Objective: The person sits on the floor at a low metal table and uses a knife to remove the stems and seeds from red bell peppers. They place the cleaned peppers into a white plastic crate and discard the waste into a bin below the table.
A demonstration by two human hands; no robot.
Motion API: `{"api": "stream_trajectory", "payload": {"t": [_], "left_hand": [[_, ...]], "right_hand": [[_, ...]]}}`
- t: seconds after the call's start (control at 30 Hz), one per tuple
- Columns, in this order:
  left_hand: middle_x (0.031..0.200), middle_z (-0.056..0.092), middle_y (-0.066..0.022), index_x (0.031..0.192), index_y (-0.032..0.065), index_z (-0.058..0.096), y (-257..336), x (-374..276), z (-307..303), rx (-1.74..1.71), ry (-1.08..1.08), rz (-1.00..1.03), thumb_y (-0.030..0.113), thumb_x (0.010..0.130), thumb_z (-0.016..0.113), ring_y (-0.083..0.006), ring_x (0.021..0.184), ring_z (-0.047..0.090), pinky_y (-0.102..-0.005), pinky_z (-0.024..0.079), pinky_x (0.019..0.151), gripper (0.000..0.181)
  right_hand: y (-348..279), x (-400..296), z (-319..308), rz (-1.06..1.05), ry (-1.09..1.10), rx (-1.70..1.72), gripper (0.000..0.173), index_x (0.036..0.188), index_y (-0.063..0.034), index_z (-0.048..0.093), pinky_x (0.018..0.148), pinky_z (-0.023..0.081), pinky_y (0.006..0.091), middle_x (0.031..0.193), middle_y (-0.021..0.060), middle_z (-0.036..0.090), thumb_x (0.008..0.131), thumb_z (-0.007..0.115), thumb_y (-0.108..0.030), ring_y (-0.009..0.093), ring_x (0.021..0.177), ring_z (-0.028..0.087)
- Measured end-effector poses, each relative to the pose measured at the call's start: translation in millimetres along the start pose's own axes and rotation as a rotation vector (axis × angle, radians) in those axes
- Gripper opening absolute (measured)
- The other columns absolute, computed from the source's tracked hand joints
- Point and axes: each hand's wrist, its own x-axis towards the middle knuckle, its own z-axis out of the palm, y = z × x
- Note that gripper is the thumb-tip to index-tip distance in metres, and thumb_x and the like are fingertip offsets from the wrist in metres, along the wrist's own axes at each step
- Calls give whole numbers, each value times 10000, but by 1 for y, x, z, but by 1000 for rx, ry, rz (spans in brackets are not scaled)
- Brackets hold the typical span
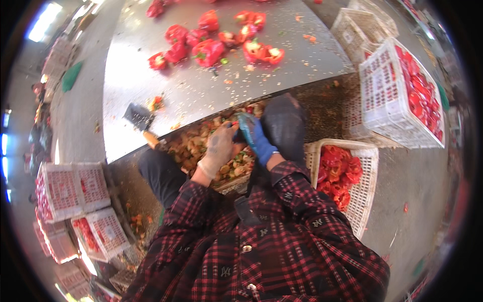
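Observation:
My left hand [219, 147], in a dirty whitish knit glove, is over a crate [236, 184] of pepper cores and scraps [192, 145] between my knees. Close beside it is my right hand [253, 133], in a blue coated glove with its fingers pointing away from me. A small red bit [234, 123] shows between the two hands. Whatever else they hold is hidden by the gloves and blur. Beyond the crate, cut and whole red peppers [208, 51] lie on a metal table [211, 88] strewn with pale seeds.
A broad-bladed tool with a wooden handle [151, 139] overhangs the table's near edge at left. To my right, one plastic crate [368, 188] holds red peppers, and a full white crate [381, 88] sits on another. Stacked crates [75, 188] stand on my left.

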Motion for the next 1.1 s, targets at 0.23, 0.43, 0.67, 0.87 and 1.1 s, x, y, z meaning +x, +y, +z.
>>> {"api": "stream_trajectory", "payload": {"t": [0.23, 0.43, 0.67, 0.87, 1.1], "left_hand": [[1130, 594, -244, 1169, 21, 596, -26, -7, 20, 2, -99, -13, 159, 728, 761, -381, 1062, 588, -425, 507, 838, 490], [852, 657, -120, 1070, -44, 612, -30, -2, 25, -680, -94, -316, 90, 791, 713, -153, 759, 607, -322, 481, 658, 326], [947, 683, -75, 1134, -44, 608, -56, -13, 32, -848, -196, -564, 8, 764, 726, -152, 802, 616, -301, 505, 736, 392], [1024, 643, -209, 1110, -33, 592, -23, -11, 16, -161, -110, -71, 62, 738, 731, -333, 932, 645, -362, 503, 795, 409], [963, 661, -31, 1153, -28, 596, -26, -2, 6, -889, -120, -433, 27, 741, 767, -104, 873, 578, -279, 483, 789, 449]], "right_hand": [[-5, -10, 17, 12, 102, -128, 263, 1101, 5, 592, 728, 502, 316, 971, 123, 649, 956, 555, -212, 158, 816, 604], [-28, -15, 28, -158, 101, -565, 245, 897, -9, 632, 668, 496, 392, 787, 206, 633, 925, 521, -226, 326, 713, 636], [18, 3, 11, -111, -33, -304, 281, 989, 2, 646, 688, 486, 329, 807, 109, 658, 936, 580, -265, 135, 721, 569], [-6, -4, 17, 69, -19, -116, 302, 1112, -9, 611, 671, 480, 268, 885, 26, 619, 949, 590, -263, 89, 787, 543], [-21, -10, 10, 124, -105, -199, 298, 1139, -37, 614, 793, 492, 253, 1038, 35, 638, 986, 517, -274, 111, 909, 584]]}}
